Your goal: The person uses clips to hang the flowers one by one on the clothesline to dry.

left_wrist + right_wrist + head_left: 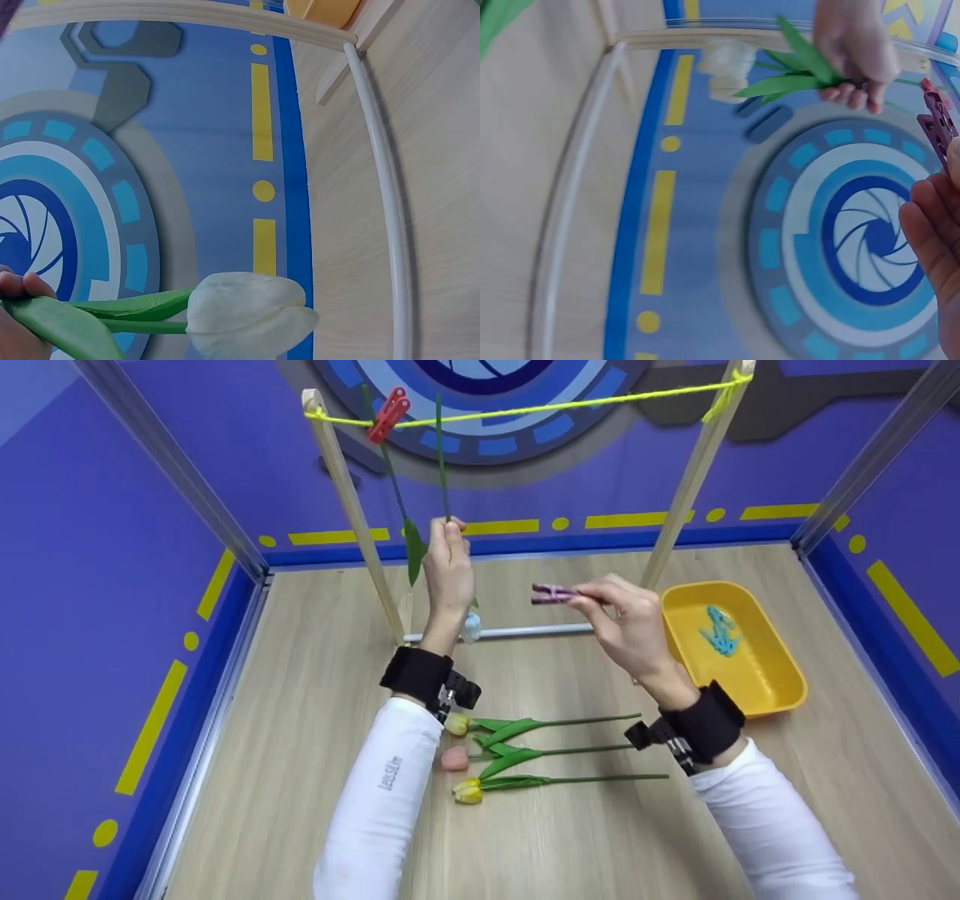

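Observation:
My left hand [450, 574] grips the green stem of a white tulip [247, 315], bloom downward. The stem's upper end rises in front of a yellow string [555, 409]. Beside it, a red clothespin [389, 415] on the string clips another stem, whose leaf [414, 551] hangs down. A purple clothespin [553, 594] is pinched between the thumb and fingers of my right hand [630, 622], below the string and apart from it. Two pale blooms overlap, blurred, in the right wrist view.
Wooden posts [349, 502] hold the string, with a white bar [525, 631] low between them. Three tulips [517, 754], two yellow and one pink, lie on the table. At right stands a yellow bin [776, 682] containing teal clothespins [720, 631].

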